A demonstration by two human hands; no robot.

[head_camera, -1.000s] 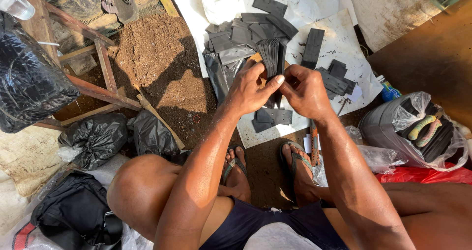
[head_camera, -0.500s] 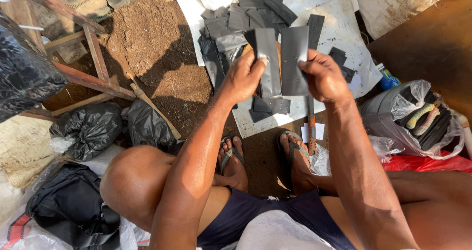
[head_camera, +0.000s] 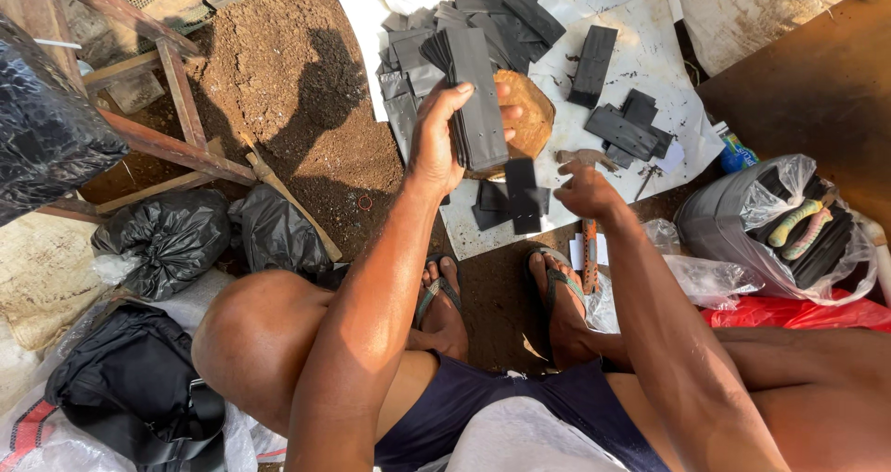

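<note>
Matt black plastic bags [head_camera: 478, 101], rough wooden disc [head_camera: 529, 110], crumbly soil [head_camera: 297, 73].

blue-green packet [head_camera: 738, 152] | right of white sheet [head_camera: 650, 54] | partly hidden

An outdoor dirt-floored work spot in hard sunlight

Brown soil [head_camera: 278, 73] lies heaped beside a weathered wooden frame [head_camera: 176, 129], crossed by sharp shadows. A white sheet [head_camera: 650, 54] covers the ground ahead; black plastic sacks [head_camera: 158, 240] sit to the left, and a red plastic sheet [head_camera: 789, 312] lies to the right.
</note>
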